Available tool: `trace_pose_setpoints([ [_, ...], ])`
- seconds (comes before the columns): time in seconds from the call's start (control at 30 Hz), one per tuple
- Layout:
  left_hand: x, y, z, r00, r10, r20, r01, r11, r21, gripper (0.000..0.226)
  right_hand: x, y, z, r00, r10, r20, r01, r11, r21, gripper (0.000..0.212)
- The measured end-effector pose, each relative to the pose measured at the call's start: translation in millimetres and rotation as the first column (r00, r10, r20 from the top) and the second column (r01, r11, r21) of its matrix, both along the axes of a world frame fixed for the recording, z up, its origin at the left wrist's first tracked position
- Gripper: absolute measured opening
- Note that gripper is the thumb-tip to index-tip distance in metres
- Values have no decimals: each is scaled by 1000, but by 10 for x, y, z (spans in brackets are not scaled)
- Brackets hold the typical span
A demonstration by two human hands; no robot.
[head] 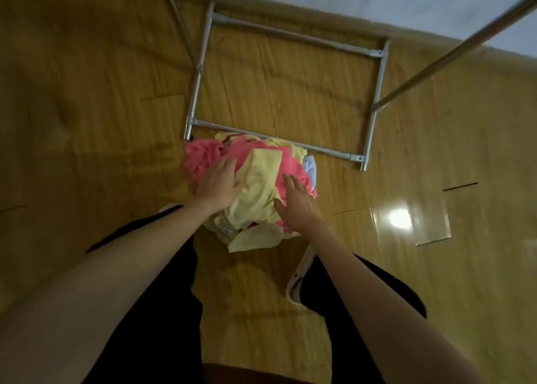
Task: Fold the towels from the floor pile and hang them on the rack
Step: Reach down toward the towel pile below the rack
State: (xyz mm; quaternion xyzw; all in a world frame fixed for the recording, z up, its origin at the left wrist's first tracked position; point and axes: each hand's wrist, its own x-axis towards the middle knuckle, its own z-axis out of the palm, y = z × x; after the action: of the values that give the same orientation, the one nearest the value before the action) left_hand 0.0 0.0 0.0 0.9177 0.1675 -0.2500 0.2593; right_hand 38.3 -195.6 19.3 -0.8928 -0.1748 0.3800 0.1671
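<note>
Two bare hands reach down onto the heap of towels on the floor, and neither has taken hold yet. The left hand (218, 181) lies flat with fingers spread where the pink towel (200, 158) meets the yellow towel (258, 186); the right hand (297, 202) rests with straight, slightly splayed fingers on the right side of the heap, over pink cloth beside the yellow one. The towel pile (250, 188) sits on the wooden floor (101, 98) just near of the rack's base frame (279, 140), its far edge touching or lying under the near rail; I cannot tell which. A pale blue towel (309, 165) peeps out at the right edge. The yellow towel lies uppermost, crumpled, a sewn label (226, 230) showing at its near end. These towels look light, soft and limp, so one will sag and drag its neighbours if lifted from the middle. Pinching the yellow one by two corners or along a hem, perhaps the near edge by the label, should free it cleanly and let it hang straight for folding. The upright poles (453, 55) of the rack rise out of view, so the hanging bars cannot be seen.
</note>
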Motion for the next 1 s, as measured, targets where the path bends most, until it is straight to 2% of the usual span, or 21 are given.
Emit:
trace_pose_setpoints([
  [0.13, 26, -69, -537, 999, -12, -32, 12, 1000, -9, 49, 14, 76, -614, 999, -38, -14, 39, 997, 59, 60],
  [0.27, -25, -150, -1033, 998, 55, -18, -56, 998, -42, 41, 13, 157, -1082, 994, -109, 20, 106, 986, 128, 59],
  [0.4, -78, -168, -1245, 990, 129, 59, -126, 990, -57, 18, 21, 163, -1330, 998, -20, 55, 12, 989, 150, 67],
  [0.5, -113, -108, -1236, 981, 171, 92, -161, 981, -107, 6, 24, 193, -1366, 996, -17, 85, 2, 986, 169, 59],
  [0.6, -143, -74, -1044, 958, 272, 95, -243, 939, -245, 7, 32, 242, -1248, 987, -117, 112, 86, 964, 251, 40],
  [0.73, -210, -60, -591, 952, 293, 92, -245, 905, -349, 11, 5, 216, -894, 971, -198, 134, 139, 924, 356, 19],
  [0.87, -302, -90, -13, 949, 289, 125, -218, 890, -401, 11, -60, 116, -382, 967, -197, 163, 118, 910, 398, 14],
  [1.0, -415, -152, 647, 934, 283, 217, -157, 873, -463, 19, -153, -50, 237, 940, -275, 201, 142, 853, 502, 13],
])
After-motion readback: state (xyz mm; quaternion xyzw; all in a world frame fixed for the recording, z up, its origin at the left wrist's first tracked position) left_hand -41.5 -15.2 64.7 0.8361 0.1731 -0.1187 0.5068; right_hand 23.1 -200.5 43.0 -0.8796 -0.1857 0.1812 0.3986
